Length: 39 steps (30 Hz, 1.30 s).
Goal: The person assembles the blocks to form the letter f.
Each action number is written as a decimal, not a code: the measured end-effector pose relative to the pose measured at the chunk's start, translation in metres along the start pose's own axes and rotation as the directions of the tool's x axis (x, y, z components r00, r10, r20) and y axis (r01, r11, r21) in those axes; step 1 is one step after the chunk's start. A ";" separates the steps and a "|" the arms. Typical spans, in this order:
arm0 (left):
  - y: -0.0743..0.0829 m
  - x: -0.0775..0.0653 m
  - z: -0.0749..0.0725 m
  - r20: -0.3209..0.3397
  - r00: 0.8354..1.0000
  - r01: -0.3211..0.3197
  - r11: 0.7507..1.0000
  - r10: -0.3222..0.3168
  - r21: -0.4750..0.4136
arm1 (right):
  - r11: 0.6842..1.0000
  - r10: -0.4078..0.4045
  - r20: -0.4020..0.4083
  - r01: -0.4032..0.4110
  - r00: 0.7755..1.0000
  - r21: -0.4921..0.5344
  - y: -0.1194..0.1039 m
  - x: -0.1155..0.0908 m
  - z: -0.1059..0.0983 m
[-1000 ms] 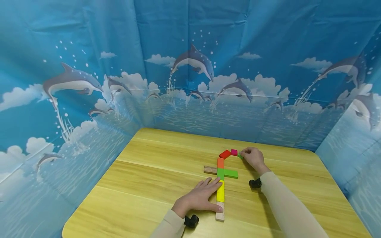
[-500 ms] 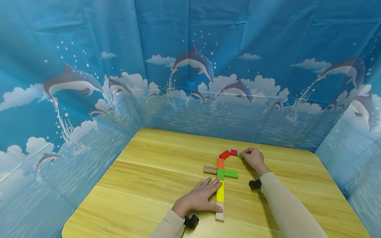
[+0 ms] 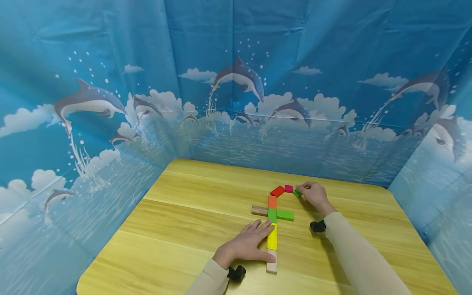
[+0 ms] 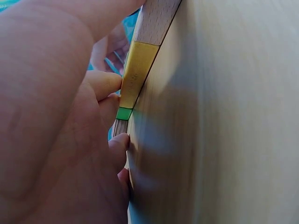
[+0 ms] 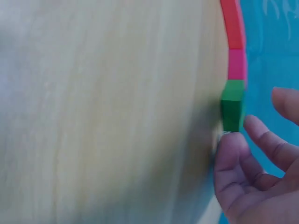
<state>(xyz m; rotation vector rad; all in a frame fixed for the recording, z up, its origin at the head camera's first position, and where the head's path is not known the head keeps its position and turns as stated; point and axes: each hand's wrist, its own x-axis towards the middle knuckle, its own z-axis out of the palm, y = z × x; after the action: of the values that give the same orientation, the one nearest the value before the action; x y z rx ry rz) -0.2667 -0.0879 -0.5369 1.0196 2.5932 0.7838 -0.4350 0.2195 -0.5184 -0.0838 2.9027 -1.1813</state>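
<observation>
A line of wooden blocks lies flat on the table. My left hand (image 3: pixel 247 244) is spread over its near end, fingers resting at the yellow block (image 3: pixel 272 237) and thumb on the plain wood block (image 3: pixel 271 267). Farther on come a green block (image 3: pixel 272 215) and an orange block (image 3: pixel 272 202). Beyond, a red block (image 3: pixel 277 191) and a pink block (image 3: pixel 289 188) curve right to a small green block (image 5: pixel 232 105). My right hand (image 3: pixel 313 194) is at that small block; in the right wrist view its loosely bent fingers (image 5: pixel 229 151) are at the near end, not wrapped around it.
A dark brown wood block (image 3: pixel 259 210) extends left from the line, and a bright green block (image 3: pixel 285 215) extends right. The yellowish wooden table (image 3: pixel 177 221) has rounded corners. A blue dolphin-print curtain (image 3: pixel 228 139) stands behind and beside it.
The right hand's fingers have drawn slightly off the small green block, so more of it shows. The left hand stays in place on the line of blocks.
</observation>
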 end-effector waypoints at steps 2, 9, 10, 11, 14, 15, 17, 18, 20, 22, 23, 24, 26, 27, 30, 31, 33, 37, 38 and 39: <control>0.001 0.000 0.000 -0.002 1.000 -0.002 1.000 0.002 0.006 | 1.000 -0.017 0.008 0.017 1.000 0.001 -0.004 -0.005 -0.004; 0.003 0.000 0.000 -0.007 1.000 0.003 1.000 -0.003 0.018 | 0.998 -0.054 0.005 0.054 0.999 -0.013 -0.014 -0.027 -0.022; 0.003 0.000 0.000 -0.008 1.000 0.006 1.000 -0.006 0.022 | 0.998 -0.054 0.006 0.054 0.999 -0.018 -0.014 -0.030 -0.025; 0.003 0.001 0.001 -0.008 1.000 0.008 1.000 -0.008 0.027 | 0.999 -0.047 0.009 0.047 0.999 -0.019 -0.015 -0.033 -0.027; 0.001 0.002 0.001 -0.007 1.000 0.008 1.000 -0.008 0.029 | 0.999 -0.039 0.017 0.039 0.999 -0.025 -0.014 -0.041 -0.034; 0.001 0.003 0.001 -0.007 1.000 0.007 1.000 -0.007 0.027 | 0.999 -0.039 0.016 0.040 0.999 -0.030 -0.013 -0.044 -0.036; 0.001 0.003 0.002 -0.008 1.000 0.004 1.000 -0.004 0.026 | 0.998 -0.040 0.013 0.040 0.999 -0.039 -0.011 -0.051 -0.039; 0.001 0.003 0.002 -0.009 1.000 0.004 1.000 -0.003 0.025 | 0.998 -0.045 0.012 0.045 0.999 -0.043 -0.010 -0.055 -0.041; 0.000 0.003 0.002 -0.010 1.000 0.002 1.000 -0.002 0.031 | 0.997 -0.053 0.008 0.053 0.999 -0.049 -0.008 -0.063 -0.045; 0.000 0.003 0.002 -0.010 1.000 0.001 0.999 0.000 0.032 | 0.998 -0.052 0.004 0.052 0.999 -0.045 -0.006 -0.072 -0.048; 0.000 0.003 0.003 -0.010 1.000 0.000 1.000 0.000 0.027 | 0.998 -0.050 0.001 0.050 0.999 -0.042 -0.005 -0.076 -0.049; 0.000 0.003 0.002 -0.010 1.000 0.000 1.000 0.000 0.027 | 0.998 -0.050 -0.001 0.050 0.999 -0.040 -0.003 -0.081 -0.050; 0.001 0.003 0.003 -0.009 1.000 0.000 1.000 0.000 0.020 | 0.998 -0.049 -0.009 0.048 0.999 -0.038 0.001 -0.088 -0.052; 0.001 0.003 0.003 -0.009 1.000 0.000 1.000 0.000 0.015 | 0.998 -0.045 -0.014 0.044 0.999 -0.037 0.003 -0.092 -0.053; 0.001 0.003 0.002 -0.007 1.000 0.002 1.000 -0.002 0.009 | 0.998 -0.055 -0.038 0.053 0.998 -0.042 0.008 -0.102 -0.053; 0.001 0.003 0.002 -0.006 1.000 0.002 1.000 -0.002 0.003 | 0.997 -0.058 -0.046 0.056 0.997 -0.048 0.010 -0.105 -0.054; 0.002 0.002 0.002 -0.006 1.000 0.000 1.000 0.000 -0.004 | 0.996 -0.070 -0.060 0.067 0.996 -0.058 0.012 -0.112 -0.055; 0.002 0.003 0.002 -0.009 1.000 -0.002 1.000 0.001 -0.008 | 0.995 -0.080 -0.063 0.075 0.995 -0.069 0.016 -0.126 -0.057; 0.002 0.003 0.002 -0.010 1.000 -0.001 1.000 0.001 -0.006 | 0.995 -0.080 -0.065 0.075 0.995 -0.071 0.017 -0.129 -0.057; 0.002 0.003 0.002 -0.008 1.000 -0.001 1.000 0.001 -0.007 | 0.994 -0.080 -0.067 0.075 0.995 -0.075 0.019 -0.133 -0.057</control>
<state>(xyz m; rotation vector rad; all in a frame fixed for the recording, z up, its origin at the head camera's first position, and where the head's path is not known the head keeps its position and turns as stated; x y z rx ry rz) -0.2670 -0.0833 -0.5374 1.0185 2.5952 0.7986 -0.3050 0.2798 -0.4925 -0.1599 3.0293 -1.1113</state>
